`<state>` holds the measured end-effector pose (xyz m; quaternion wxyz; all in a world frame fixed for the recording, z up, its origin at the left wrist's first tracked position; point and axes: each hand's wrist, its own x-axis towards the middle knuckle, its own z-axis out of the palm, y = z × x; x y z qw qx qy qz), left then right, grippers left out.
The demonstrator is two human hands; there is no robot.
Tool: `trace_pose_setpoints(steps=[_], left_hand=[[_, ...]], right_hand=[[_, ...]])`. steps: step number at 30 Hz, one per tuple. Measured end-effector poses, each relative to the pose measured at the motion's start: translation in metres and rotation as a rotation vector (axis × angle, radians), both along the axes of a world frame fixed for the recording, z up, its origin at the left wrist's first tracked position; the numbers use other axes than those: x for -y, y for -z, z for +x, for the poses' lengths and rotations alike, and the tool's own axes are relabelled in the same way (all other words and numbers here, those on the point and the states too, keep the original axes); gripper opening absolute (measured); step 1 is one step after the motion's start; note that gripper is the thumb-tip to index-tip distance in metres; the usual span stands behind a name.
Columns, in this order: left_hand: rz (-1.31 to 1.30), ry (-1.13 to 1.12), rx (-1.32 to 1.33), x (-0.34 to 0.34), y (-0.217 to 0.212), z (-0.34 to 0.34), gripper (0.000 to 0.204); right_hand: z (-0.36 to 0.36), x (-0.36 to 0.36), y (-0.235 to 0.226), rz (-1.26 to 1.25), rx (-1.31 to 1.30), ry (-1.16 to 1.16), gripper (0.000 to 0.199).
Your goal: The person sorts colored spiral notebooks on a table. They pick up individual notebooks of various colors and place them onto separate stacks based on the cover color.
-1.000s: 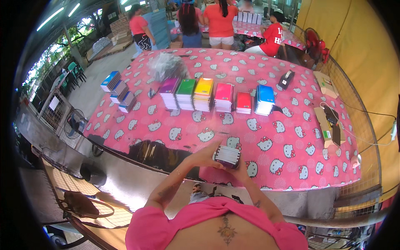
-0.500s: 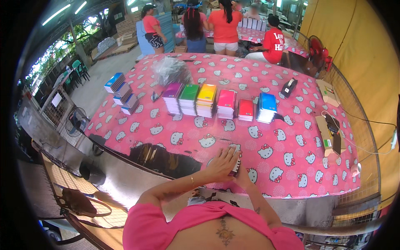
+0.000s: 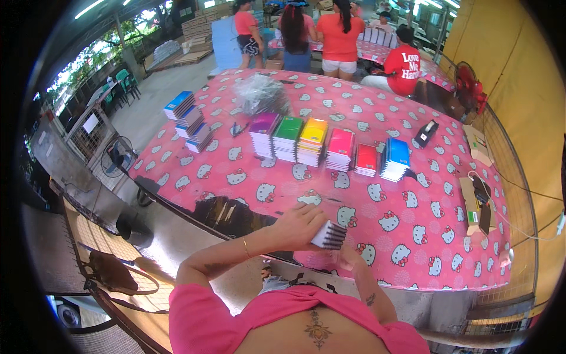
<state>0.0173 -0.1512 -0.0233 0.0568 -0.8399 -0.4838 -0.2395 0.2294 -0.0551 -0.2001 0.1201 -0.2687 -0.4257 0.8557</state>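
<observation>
A small stack of notebooks (image 3: 329, 236) with dark spiral bindings is held just over the table's near edge, white page edges showing. My left hand (image 3: 299, 227) is closed around its left side, the fingers over the top. Against its lower right corner, my right hand (image 3: 350, 259) also grips it, fingers partly hidden. Beyond my hands stands a row of notebook stacks: purple (image 3: 264, 135), green (image 3: 289, 138), yellow (image 3: 313, 141), pink (image 3: 341, 147), red (image 3: 366, 159) and blue (image 3: 395, 159). More blue-covered notebooks (image 3: 188, 121) lie in staggered piles at the far left.
A crumpled clear plastic bag (image 3: 260, 94) lies behind the row. To the right are a black tape dispenser (image 3: 425, 133) and an open cardboard box (image 3: 471, 206) with a cable. The pink patterned tablecover (image 3: 407, 236) is torn at the near left. Several people stand or sit beyond.
The notebook stack has been turned and tilted, so its bindings now face up and right. My left hand has shifted from on top of it to its left side. The view has shifted slightly.
</observation>
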Motion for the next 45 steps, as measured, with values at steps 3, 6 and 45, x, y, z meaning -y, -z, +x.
trace_pose_setpoints(steps=[3,6,45], left_hand=[[0.058,0.125,-0.068,0.021,-0.013,-0.028,0.058],[0.129,0.229,-0.188,0.044,-0.007,-0.068,0.058],[0.000,-0.581,1.831,0.194,0.243,-0.644,0.030]], right_hand=[[-0.035,0.012,-0.026,-0.685,-0.435,-0.640,0.077],[-0.071,0.019,-0.024,-0.768,-0.294,-0.202,0.083],[-0.330,0.052,-0.016,0.122,0.211,0.529,0.038]])
